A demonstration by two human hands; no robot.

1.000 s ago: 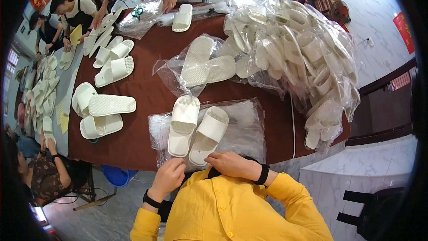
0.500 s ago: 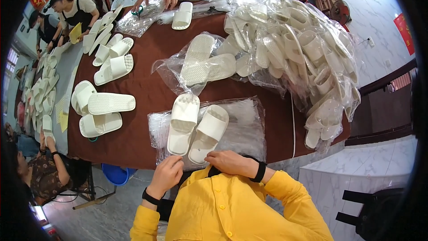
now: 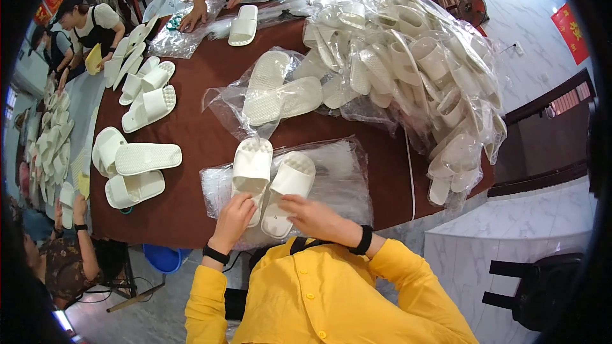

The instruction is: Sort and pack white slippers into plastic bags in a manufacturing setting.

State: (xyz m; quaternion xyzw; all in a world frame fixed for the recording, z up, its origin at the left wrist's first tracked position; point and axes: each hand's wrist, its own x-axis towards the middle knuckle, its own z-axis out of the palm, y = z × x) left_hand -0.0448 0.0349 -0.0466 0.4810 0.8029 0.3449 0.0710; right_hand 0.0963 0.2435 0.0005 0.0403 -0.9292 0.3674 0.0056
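Little has shifted since the earlier frames. Both cream slippers' heels are pinched, left hand (image 3: 233, 216) on the left slipper (image 3: 251, 172), right hand (image 3: 312, 216) on the right slipper (image 3: 288, 191); long axes run away from the hands.

Two white slippers (image 3: 271, 181) under two hands (image 3: 233, 220), one clear bag (image 3: 338, 178), one brown table (image 3: 191, 134)

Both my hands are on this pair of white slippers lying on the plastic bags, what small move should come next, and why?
Probably square the pair together: the left slipper and right slipper lie angled apart, heels nearly meeting under your left hand and right hand, atop the flat clear bags.
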